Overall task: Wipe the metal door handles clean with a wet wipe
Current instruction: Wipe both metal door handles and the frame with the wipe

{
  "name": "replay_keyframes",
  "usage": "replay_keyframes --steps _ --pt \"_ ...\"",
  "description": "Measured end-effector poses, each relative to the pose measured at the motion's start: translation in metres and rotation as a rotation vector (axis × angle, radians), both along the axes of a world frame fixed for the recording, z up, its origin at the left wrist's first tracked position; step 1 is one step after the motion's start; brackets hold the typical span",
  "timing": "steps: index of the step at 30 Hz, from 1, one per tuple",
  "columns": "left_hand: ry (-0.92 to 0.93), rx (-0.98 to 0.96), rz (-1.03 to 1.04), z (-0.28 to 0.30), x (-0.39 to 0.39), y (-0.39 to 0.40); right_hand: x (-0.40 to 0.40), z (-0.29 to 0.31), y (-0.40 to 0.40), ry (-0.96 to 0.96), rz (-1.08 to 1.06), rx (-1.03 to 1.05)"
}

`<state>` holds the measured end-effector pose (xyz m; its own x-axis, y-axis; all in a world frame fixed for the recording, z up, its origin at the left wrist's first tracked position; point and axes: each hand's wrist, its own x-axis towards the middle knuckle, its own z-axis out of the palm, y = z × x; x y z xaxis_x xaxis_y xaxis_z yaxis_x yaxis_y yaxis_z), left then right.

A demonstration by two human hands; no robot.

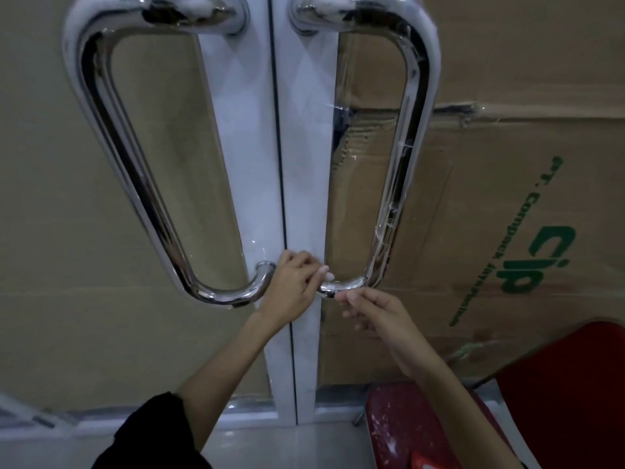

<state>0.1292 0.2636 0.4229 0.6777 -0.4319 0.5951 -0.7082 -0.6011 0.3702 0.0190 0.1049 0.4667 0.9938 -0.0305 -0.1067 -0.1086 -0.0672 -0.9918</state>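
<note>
I hold both hands at the right door handle (406, 157) bottom bend: left hand (294, 282) fingers curled around it, right hand (375, 316) pinching beneath.

A white door frame (257, 157) runs down the middle. To its right, brown cardboard (507, 198) with green lettering (541, 262) sits behind the glass. Low and right of the frame is a red chair (507, 418), its seat speckled white.

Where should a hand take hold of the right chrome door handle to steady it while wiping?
Probably the long straight bar of the right chrome door handle, gripped from the front: it stands clear of the door, while both hands crowd its lower bend.
</note>
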Motion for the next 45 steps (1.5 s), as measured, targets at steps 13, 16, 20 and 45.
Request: replay_keyframes --steps 13,16,20,45 --pt "0.055 -0.416 0.291 -0.025 -0.025 -0.037 -0.006 -0.001 -0.020 0.007 -0.012 0.022" --pt "-0.062 -0.480 0.205 -0.041 -0.044 -0.038 -0.008 -0.003 -0.020 0.018 0.002 0.010" --pt "0.239 -0.881 0.269 -0.031 -0.028 -0.045 -0.008 -0.003 -0.018 0.014 -0.006 0.014" --pt "1.606 -1.951 0.028 -0.003 -0.031 -0.042 -0.009 -0.001 -0.023 -0.001 -0.021 0.025"
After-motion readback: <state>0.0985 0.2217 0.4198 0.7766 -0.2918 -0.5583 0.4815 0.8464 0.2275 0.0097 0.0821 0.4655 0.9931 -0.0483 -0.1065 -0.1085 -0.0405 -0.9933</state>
